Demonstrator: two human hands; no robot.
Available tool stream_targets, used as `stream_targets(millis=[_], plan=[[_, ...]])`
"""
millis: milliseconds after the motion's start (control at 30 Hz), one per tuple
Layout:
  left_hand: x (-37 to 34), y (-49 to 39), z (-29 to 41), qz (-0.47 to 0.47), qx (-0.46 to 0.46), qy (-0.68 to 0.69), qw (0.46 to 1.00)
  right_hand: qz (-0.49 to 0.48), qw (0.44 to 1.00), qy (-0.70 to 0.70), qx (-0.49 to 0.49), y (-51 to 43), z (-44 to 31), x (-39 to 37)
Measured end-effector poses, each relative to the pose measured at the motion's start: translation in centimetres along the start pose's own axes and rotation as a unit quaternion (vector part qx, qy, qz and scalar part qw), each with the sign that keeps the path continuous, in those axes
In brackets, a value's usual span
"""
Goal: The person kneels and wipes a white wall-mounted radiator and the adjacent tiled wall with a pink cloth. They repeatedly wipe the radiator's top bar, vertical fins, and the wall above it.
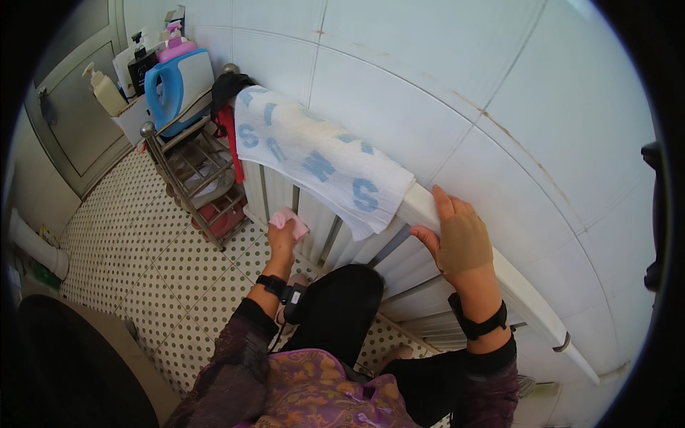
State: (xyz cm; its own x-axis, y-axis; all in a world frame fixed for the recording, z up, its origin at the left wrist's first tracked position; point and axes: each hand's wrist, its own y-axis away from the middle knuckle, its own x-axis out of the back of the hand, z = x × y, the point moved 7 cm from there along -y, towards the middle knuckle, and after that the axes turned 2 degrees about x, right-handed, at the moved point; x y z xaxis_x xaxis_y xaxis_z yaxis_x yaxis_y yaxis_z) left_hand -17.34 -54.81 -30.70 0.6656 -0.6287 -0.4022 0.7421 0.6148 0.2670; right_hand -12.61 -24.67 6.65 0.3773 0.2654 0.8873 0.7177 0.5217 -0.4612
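Observation:
My left hand [281,241] is closed on a crumpled pink cloth [289,223], low in front of the white radiator [316,222]. My right hand [461,241] rests on the radiator's white top rail [527,299], thumb on the near side and fingers over the top; a tan covering lies across the back of this hand. Between the hands, further up, a white towel with blue letters [321,160] drapes over the rail. A red strap [230,139] and a black cloth [230,91] hang beside the towel's far end.
A metal rack [184,187] holding shoes stands at the radiator's far end. On it are a blue and white jug-shaped container [190,80] and several pump bottles. A door [80,107] is at the upper left, a white pipe [40,246] at the left. Tiled wall [390,107] backs the radiator.

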Motion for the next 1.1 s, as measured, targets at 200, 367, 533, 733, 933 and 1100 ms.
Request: stream_targets(millis=[200,367,533,733,933,1100], plan=[[-3.0,1.0,5.4,-0.021,-0.072,0.048,0.996,-0.014,1.0,-0.002,-0.021,0.1,0.2,-0.3],[-3.8,0.0,13.7,0.015,-0.201,0.096,0.975,-0.007,1.0,0.013,-0.025,-0.1,-0.2,-0.3],[-2.8,-4.9,18.8,-0.029,-0.248,0.064,0.966,-0.022,0.998,0.029,-0.046,0.0,0.0,-0.5],[1.3,-11.1,13.8,0.084,-0.212,0.068,0.971,-0.026,0.997,0.034,-0.06,-0.1,0.2,-0.8],[7.5,-14.0,-0.1,0.152,-0.03,0.07,0.985,-0.021,0.997,0.043,-0.059,-0.1,0.1,-1.1],[10.6,-15.2,-6.6,0.145,0.059,-0.024,0.987,-0.036,0.996,0.052,-0.065,-0.1,0.4,-1.4]])
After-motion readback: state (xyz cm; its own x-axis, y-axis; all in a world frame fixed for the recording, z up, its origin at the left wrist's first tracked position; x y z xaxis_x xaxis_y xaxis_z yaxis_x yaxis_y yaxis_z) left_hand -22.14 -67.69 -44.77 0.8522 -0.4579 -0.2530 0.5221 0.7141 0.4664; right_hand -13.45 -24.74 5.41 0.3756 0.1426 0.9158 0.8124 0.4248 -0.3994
